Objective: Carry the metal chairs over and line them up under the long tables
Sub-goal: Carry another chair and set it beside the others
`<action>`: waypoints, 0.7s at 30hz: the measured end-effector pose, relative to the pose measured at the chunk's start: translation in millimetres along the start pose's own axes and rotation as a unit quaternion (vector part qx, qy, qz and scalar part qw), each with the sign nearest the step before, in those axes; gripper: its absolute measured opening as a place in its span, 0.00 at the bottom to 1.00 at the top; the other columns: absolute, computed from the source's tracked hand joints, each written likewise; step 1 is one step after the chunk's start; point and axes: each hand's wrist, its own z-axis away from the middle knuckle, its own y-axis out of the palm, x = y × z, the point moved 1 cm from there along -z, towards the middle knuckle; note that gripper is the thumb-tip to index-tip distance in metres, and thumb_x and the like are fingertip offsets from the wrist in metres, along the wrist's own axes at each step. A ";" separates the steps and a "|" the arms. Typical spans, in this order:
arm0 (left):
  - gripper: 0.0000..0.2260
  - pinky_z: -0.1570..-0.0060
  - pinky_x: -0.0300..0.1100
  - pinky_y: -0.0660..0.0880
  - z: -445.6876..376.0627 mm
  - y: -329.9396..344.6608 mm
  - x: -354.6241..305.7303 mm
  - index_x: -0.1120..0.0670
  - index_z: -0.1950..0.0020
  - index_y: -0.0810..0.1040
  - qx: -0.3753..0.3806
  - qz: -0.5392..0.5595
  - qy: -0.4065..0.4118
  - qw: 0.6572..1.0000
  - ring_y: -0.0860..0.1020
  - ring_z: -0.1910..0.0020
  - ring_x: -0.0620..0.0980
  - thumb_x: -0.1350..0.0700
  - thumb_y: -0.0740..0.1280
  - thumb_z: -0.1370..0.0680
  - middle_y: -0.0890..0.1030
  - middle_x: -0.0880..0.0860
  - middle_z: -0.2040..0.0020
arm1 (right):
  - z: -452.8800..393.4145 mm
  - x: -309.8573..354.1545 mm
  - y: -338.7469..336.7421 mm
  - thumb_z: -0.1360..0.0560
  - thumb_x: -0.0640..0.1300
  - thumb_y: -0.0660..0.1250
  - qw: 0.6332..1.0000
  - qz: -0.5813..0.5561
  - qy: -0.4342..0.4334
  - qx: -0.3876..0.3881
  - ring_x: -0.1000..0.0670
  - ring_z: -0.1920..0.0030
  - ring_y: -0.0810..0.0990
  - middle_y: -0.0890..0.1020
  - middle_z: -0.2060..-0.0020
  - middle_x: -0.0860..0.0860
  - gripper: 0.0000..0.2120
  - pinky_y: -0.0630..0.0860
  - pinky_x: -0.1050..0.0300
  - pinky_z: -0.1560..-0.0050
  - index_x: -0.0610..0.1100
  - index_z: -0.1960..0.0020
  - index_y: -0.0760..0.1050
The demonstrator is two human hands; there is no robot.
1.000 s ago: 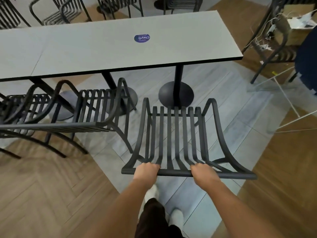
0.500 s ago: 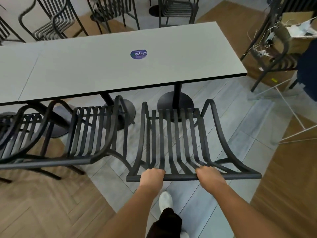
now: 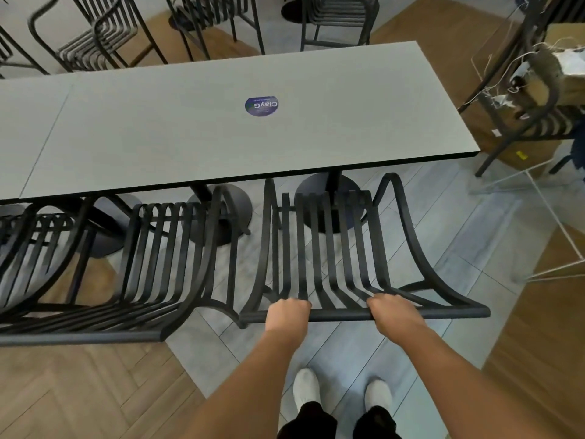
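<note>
Closest to the camera are the person's two white shoes [image 3: 306,389], planted on the grey tile right behind the chair, so it looks like a straight push from behind. Both hands are wrapped over the top rail of the black metal chair [image 3: 329,248]: left hand [image 3: 286,313] curled around the bar toward its left end, right hand [image 3: 394,313] gripping it toward the right, knuckles up. Holding it evenly on both sides like that makes sense to me, it keeps the chair square to the table edge instead of letting it swing. The chair itself is all dark slats that run down the back and curve into the seat, with swooping armrests on each side, matte finish, looks sturdy and probably not light. Its seat front sits right at the near edge of the long grey table [image 3: 190,131], just in front of the round pedestal base [image 3: 327,198], so I'd say it's nearly tucked in. Just to its left is a second matching chair [image 3: 164,261], close by and parked the same way. On the tabletop there's a round blue sticker [image 3: 261,106]. Past the table, more chairs stand stacked [image 3: 95,36].
</note>
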 end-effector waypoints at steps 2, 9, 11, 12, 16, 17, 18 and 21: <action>0.14 0.48 0.50 0.78 -9.3 -4.5 1.3 0.51 0.37 0.78 0.001 -0.006 0.001 1.000 0.82 0.46 0.57 0.64 0.61 0.19 0.83 0.54 0.45 | -7.4 -2.8 -3.2 0.19 0.37 0.62 1.000 -0.002 -0.002 -0.002 0.43 0.43 0.81 0.80 0.43 0.48 0.12 0.79 0.47 0.43 0.46 0.38 0.76; 0.14 0.50 0.49 0.79 -38.0 -18.4 7.2 0.49 0.37 0.77 0.015 -0.018 0.000 1.000 0.82 0.49 0.56 0.63 0.61 0.19 0.83 0.52 0.47 | -29.9 -8.9 -14.2 0.20 0.37 0.62 1.000 -0.001 -0.006 -0.015 0.42 0.42 0.81 0.80 0.42 0.48 0.13 0.78 0.48 0.45 0.45 0.38 0.76; 0.14 0.51 0.49 0.79 -42.2 -24.4 7.9 0.49 0.37 0.77 0.015 -0.016 0.000 1.000 0.82 0.50 0.56 0.63 0.61 0.19 0.83 0.52 0.48 | -34.7 -10.3 -16.4 0.20 0.37 0.63 1.000 -0.005 -0.003 -0.017 0.43 0.43 0.81 0.80 0.43 0.48 0.12 0.79 0.48 0.45 0.45 0.38 0.77; 0.14 0.52 0.48 0.79 -43.6 -27.1 7.8 0.49 0.37 0.78 0.015 -0.013 -0.001 1.000 0.82 0.51 0.55 0.63 0.61 0.19 0.83 0.52 0.49 | -36.4 -10.8 -17.9 0.20 0.38 0.64 1.000 -0.007 -0.002 -0.018 0.43 0.43 0.81 0.80 0.44 0.48 0.11 0.79 0.48 0.45 0.45 0.39 0.77; 0.13 0.52 0.49 0.80 -44.3 -29.7 7.8 0.47 0.38 0.78 0.020 0.002 0.000 1.000 0.82 0.52 0.55 0.61 0.62 0.18 0.83 0.51 0.50 | -39.4 -11.4 -22.5 0.20 0.39 0.65 1.000 -0.020 -0.005 -0.001 0.44 0.44 0.80 0.79 0.44 0.47 0.11 0.79 0.48 0.43 0.45 0.38 0.77; 0.12 0.51 0.49 0.80 -43.9 -30.5 7.7 0.47 0.38 0.78 0.020 0.008 0.001 1.000 0.82 0.51 0.55 0.60 0.62 0.18 0.83 0.51 0.50 | -38.9 -12.0 -23.5 0.20 0.40 0.66 1.000 -0.029 -0.007 0.004 0.44 0.44 0.80 0.79 0.44 0.47 0.11 0.80 0.48 0.43 0.45 0.38 0.77; 0.11 0.51 0.48 0.80 -44.3 -31.4 7.8 0.47 0.38 0.78 0.020 0.017 0.001 1.000 0.82 0.52 0.54 0.59 0.63 0.18 0.83 0.51 0.51 | -37.6 -13.0 -25.2 0.20 0.42 0.67 0.999 -0.045 -0.011 0.008 0.44 0.44 0.80 0.79 0.44 0.47 0.11 0.80 0.48 0.42 0.46 0.37 0.77; 0.10 0.48 0.47 0.79 -45.5 -35.5 6.3 0.47 0.38 0.79 0.049 0.064 -0.006 0.997 0.81 0.51 0.52 0.51 0.66 0.18 0.82 0.49 0.51 | -28.5 -21.9 -31.7 0.23 0.53 0.71 0.991 -0.134 -0.016 0.022 0.49 0.48 0.79 0.79 0.48 0.50 0.13 0.79 0.51 0.44 0.49 0.41 0.78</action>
